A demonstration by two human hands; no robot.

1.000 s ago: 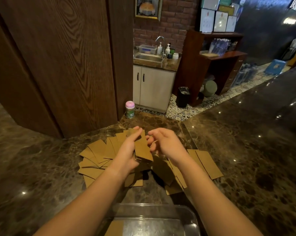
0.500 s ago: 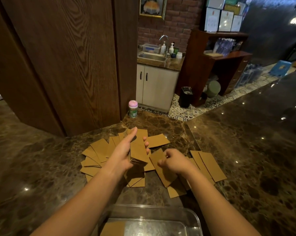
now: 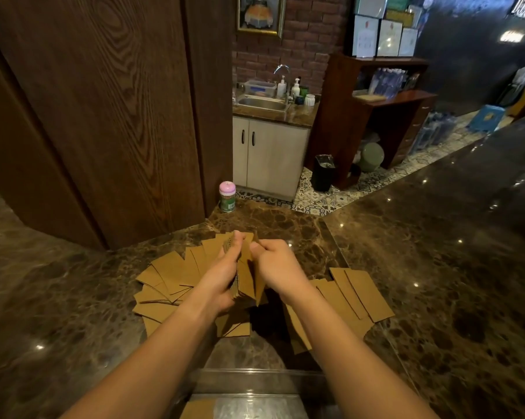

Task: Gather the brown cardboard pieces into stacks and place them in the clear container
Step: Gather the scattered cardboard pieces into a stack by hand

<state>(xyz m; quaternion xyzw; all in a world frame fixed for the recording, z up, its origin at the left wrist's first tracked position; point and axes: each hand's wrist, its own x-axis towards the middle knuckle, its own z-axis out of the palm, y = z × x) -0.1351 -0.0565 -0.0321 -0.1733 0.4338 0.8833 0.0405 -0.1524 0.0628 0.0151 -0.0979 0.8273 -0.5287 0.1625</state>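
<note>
Mid-gathering: left hand (image 3: 225,275) gripping cardboard stack (image 3: 246,275) at centre frame, right hand (image 3: 277,267) apparently pinching one piece on. Loose pieces (image 3: 170,276) around; clear container (image 3: 255,385) bottom centre. Next: collect more.

The table (image 3: 436,267) is polished brown marble, veined and glossy, throwing back small points of light. The cardboard pieces (image 3: 170,273) are matt brown card, flat and smooth-faced, with corrugated edges showing in the stack (image 3: 246,273). The clear container (image 3: 255,379) is transparent plastic with shiny walls. The wooden panel (image 3: 104,116) is dark and matt with a strong grain. The small jar (image 3: 227,196) has a pink plastic lid. The sink (image 3: 262,103) is brushed metal, against rough red brick (image 3: 303,40).
</note>
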